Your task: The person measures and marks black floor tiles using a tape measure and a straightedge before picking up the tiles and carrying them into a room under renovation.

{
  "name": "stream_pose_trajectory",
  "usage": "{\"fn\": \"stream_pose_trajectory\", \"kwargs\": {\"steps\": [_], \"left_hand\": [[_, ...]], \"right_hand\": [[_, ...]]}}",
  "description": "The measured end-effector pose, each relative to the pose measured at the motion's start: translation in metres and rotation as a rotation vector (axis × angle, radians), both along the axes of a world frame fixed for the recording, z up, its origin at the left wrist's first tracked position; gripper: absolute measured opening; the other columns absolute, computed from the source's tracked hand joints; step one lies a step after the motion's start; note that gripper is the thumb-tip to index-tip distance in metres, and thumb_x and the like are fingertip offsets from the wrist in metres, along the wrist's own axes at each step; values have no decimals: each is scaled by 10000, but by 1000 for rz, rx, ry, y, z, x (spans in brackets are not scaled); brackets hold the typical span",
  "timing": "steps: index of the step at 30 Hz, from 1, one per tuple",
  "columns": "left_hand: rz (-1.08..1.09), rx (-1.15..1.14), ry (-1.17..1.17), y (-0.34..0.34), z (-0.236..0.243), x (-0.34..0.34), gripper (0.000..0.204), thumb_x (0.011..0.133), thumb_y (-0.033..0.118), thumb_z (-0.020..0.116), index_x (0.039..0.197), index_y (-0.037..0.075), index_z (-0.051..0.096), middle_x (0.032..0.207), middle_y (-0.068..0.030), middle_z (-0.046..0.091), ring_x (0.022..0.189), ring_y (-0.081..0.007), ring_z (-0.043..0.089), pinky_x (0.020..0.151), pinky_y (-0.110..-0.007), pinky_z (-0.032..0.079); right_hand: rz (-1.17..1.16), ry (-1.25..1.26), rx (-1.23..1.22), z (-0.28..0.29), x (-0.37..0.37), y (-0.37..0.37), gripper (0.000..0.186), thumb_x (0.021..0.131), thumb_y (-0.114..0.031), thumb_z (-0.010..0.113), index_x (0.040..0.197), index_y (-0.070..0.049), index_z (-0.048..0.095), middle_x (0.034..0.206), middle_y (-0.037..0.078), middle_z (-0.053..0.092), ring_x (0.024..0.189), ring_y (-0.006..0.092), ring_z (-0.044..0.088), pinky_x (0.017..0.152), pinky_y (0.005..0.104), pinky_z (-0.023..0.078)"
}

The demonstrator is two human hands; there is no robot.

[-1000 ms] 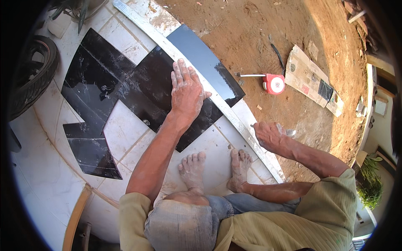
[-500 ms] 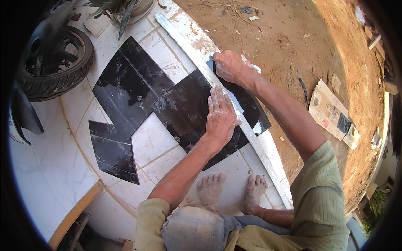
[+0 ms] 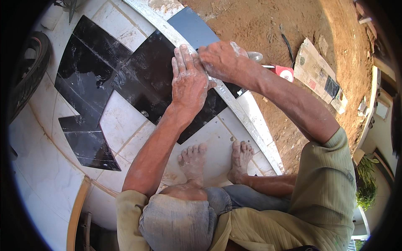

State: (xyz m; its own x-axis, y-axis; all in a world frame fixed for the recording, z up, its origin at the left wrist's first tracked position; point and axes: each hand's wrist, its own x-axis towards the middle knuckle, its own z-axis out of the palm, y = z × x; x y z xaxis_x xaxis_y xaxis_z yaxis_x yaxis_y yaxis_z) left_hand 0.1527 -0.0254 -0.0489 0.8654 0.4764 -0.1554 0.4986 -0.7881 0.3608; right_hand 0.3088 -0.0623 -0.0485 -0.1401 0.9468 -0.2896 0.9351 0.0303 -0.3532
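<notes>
A long pale metal straightedge [image 3: 238, 109] lies slantwise across a glossy black tile [image 3: 144, 67]. My left hand [image 3: 188, 85] is laid flat, fingers stretched, over the tile and the bar's near-left edge. Just right of its fingertips, my right hand [image 3: 222, 60] is closed around a tool whose rounded grey handle end [image 3: 255, 56] sticks out behind the fist. The tool's working end is hidden under the fingers, at the bar's right edge. Beyond the bar the black sheet shows again, with a bluish reflection [image 3: 192, 27].
More black tile pieces [image 3: 90, 142] lie to the left on the white tiled floor [image 3: 125, 111]. A red and white tape measure [image 3: 284, 73] sits beside my right forearm. Flattened cardboard [image 3: 316, 71] rests on the bare soil. A motorcycle wheel [image 3: 33, 71] stands at far left. My bare feet are close by.
My right hand has slid along the straightedge toward me, now beside my left fingertips. More of the far tile shows. The whole view has shifted, and the tape measure has come into sight.
</notes>
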Motion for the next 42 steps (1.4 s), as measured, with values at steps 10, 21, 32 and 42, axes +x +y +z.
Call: {"fn": "stream_pose_trajectory", "kwargs": {"steps": [10,21,32,42], "left_hand": [[-1,-37,74,-2,14,9,934,797,424,743,1367,-200,344,1474,-426,205,1418,-523,182,1169,-536,194],[18,-67,67,1,15,5,943,780,414,755,1360,-204,342,1472,-433,194,1416,-535,177,1161,-549,204],[21,-87,-24,-2,9,4,922,779,355,768,1352,-216,325,1486,-418,172,1398,-550,199,1164,-544,203],[2,-26,-21,1,7,-2,899,782,336,772,1369,-181,329,1453,-410,255,1390,-539,226,1148,-564,219]], "right_hand": [[162,-141,-439,78,-1,-194,120,852,-121,557,915,-24,590,934,98,553,875,262,588,712,389,556],[-127,-38,201,45,34,69,139,801,-90,566,808,33,630,757,246,653,734,407,673,639,453,555],[-77,69,400,-28,19,102,202,846,-178,601,983,-77,710,972,160,696,917,366,693,698,501,581],[73,-13,-39,23,-7,-27,153,867,-148,580,972,-73,662,1004,131,642,976,311,638,710,442,577]]}}
